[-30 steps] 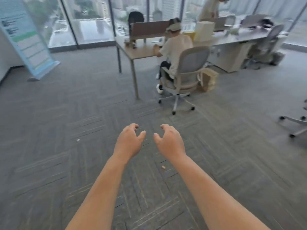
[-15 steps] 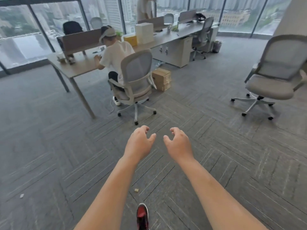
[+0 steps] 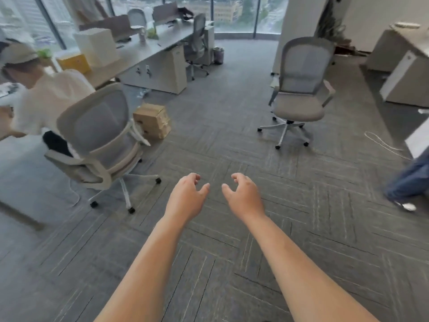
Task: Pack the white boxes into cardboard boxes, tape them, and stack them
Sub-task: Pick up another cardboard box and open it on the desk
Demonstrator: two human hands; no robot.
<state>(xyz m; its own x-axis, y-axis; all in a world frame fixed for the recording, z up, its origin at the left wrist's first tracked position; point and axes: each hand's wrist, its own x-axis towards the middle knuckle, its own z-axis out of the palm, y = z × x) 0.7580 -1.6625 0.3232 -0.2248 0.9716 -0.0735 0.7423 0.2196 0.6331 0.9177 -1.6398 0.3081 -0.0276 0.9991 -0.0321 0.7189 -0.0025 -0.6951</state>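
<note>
Left hand and right hand hung empty, apart, loosely curled. The carton looked stiff, probably light; grip opposite side walls.

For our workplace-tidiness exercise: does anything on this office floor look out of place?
A white cord lies loose on the carpet at the right, possibly a trip hazard. An empty office chair stands alone on the open floor.

Grey carpet fills the frame. Left of centre, cardboard boxes sit on it. A white cable lies at right.
</note>
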